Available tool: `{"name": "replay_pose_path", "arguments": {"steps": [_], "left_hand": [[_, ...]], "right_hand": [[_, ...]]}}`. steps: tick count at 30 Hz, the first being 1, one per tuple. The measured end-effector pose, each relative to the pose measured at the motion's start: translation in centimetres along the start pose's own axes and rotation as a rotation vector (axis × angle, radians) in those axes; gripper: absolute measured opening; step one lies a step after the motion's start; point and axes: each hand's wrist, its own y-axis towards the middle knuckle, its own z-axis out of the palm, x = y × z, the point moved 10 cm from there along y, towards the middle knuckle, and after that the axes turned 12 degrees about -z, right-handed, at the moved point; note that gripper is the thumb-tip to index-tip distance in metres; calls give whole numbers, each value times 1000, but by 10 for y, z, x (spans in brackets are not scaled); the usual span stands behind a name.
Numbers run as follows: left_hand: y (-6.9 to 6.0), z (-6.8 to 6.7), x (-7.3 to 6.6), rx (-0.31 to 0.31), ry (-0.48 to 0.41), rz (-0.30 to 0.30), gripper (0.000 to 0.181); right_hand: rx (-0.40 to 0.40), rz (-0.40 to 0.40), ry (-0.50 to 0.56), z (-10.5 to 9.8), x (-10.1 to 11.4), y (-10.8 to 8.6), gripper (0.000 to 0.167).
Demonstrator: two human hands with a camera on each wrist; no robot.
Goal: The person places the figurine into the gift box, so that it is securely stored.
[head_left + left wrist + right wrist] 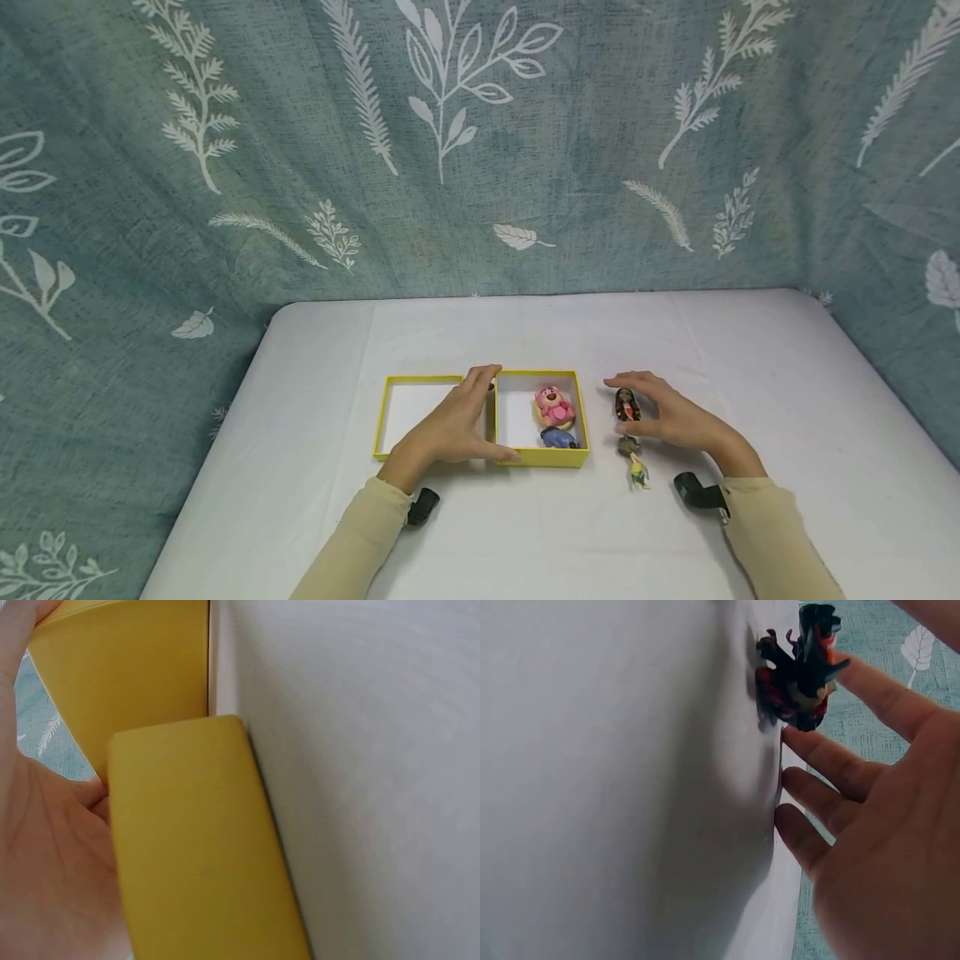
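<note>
My left hand [450,421] grips the yellow-rimmed box [540,457], fingers at its far left corner and thumb along its near side. Inside the box, towards the right, lie a pink bear figurine [553,408] and a blue-grey figurine [558,437]. The right hand [670,412] curves loosely around a dark-haired figurine [627,406], thumb and fingers apart. In the right wrist view that figurine [802,675] is on the white surface near the index finger; contact is unclear. Nearer me are a small grey-brown item [628,447] and a yellow-green figurine [637,472].
A shallow yellow-rimmed tray or lid [381,417] lies left of the box, partly behind the left hand. In the left wrist view its yellow side [195,840] stands close to the box wall [127,667]. A patterned green curtain [480,208] hangs behind the white table [480,533].
</note>
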Motion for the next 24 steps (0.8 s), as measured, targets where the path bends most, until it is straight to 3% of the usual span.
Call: {"name": "replay_pose_path", "arguments": {"steps": [5, 15, 24], "left_hand": [[0, 0, -3, 1, 3, 7, 127], [0, 0, 1, 5, 5, -3, 126], [1, 1, 1, 4, 1, 8, 127]], "right_hand": [[11, 21, -63, 2, 0, -1, 68], [20, 11, -87, 5, 0, 2, 62], [37, 32, -28, 6, -7, -2, 67]]}}
